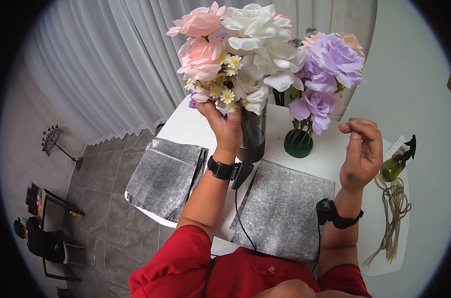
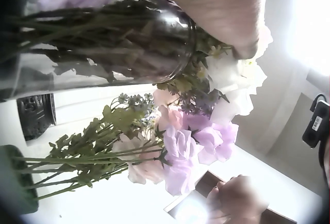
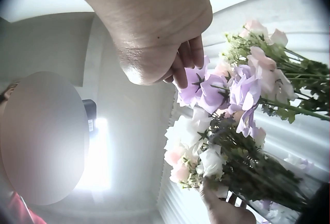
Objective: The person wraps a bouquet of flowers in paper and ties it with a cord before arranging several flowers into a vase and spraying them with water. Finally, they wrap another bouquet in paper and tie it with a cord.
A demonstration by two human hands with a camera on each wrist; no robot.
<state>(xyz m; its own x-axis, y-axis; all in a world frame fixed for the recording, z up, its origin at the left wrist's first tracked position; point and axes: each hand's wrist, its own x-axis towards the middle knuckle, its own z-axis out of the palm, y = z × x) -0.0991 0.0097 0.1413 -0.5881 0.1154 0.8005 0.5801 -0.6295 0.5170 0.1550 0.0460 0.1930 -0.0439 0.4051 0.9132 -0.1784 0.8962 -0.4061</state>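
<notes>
Left hand [image 1: 224, 130] among flowers [image 1: 250, 43] in glass vase [image 1: 251, 139] on counter [image 1: 276, 121]; grip partly hidden, cannot tell whether closed. Right hand [image 1: 362, 156] loosely curled, empty. Best adjust flowers lightly, keeping vase upright.

From the head, the white table [image 1: 183, 126] is viewed forward and steeply down from above. By the left wrist camera, the glass vase [image 2: 129, 72] is taken from very near and turned sideways, the purple roses [image 2: 180, 162] being set farther back. By the right wrist camera, the scene is viewed upward and sideways past the close right hand [image 3: 149, 33]. The purple roses are shared by all three views.
</notes>
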